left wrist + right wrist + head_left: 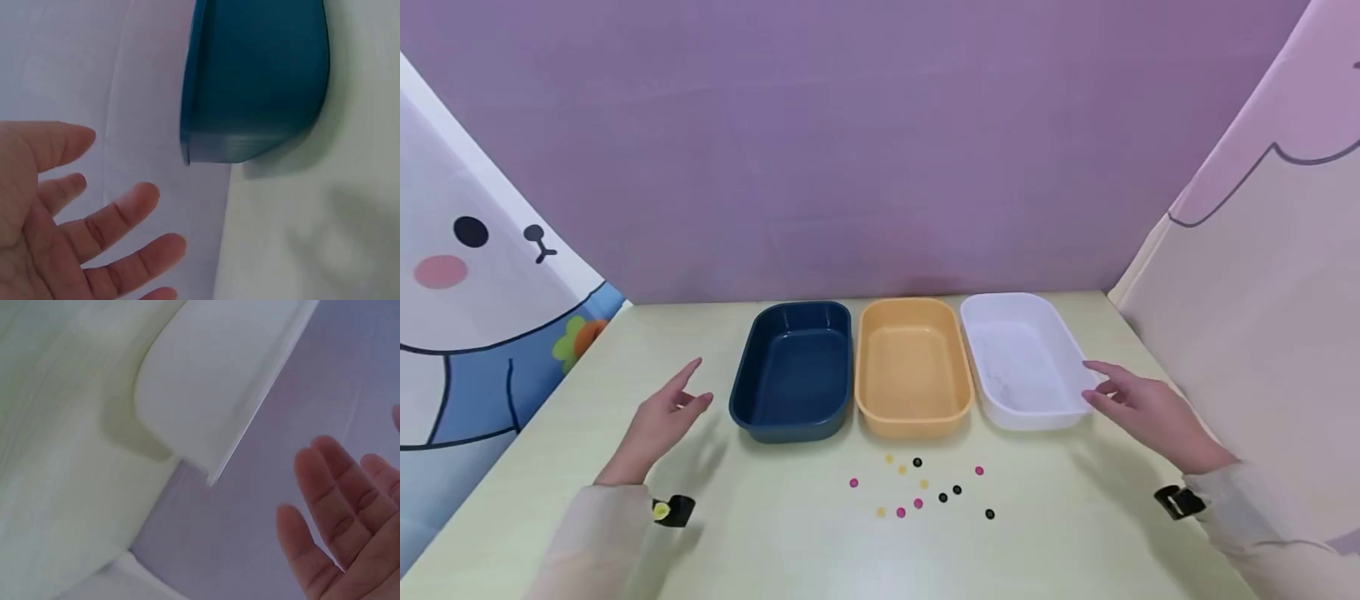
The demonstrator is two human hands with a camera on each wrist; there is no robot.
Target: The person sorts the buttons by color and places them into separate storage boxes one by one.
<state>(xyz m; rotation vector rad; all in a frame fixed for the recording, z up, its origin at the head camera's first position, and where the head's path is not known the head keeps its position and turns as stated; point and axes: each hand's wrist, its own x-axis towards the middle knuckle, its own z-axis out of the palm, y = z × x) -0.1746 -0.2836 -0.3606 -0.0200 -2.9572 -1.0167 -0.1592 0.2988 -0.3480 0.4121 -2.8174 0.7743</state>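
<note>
Three rectangular trays stand side by side at the back of the table: a dark blue tray (791, 433), a yellow-orange tray (914, 427) and a white tray (1033, 422). My left hand (658, 423) hovers left of the blue tray, fingers loosely spread and holding nothing; the left wrist view shows the blue tray's side beyond the fingertips (142, 199). My right hand (1142, 412) is at the white tray's right side, its fingertips close to the rim in the head view, with nothing in it. In front of the trays lie several small black beads (943, 497), pink beads (918, 503) and yellow beads (924, 484).
A pale wooden table (775, 542) carries everything. Purple cloth (865, 150) hangs behind its back edge. Printed cloths stand at both sides, a cartoon animal cloth (482, 350) on the left and a pink and cream one (1262, 292) on the right.
</note>
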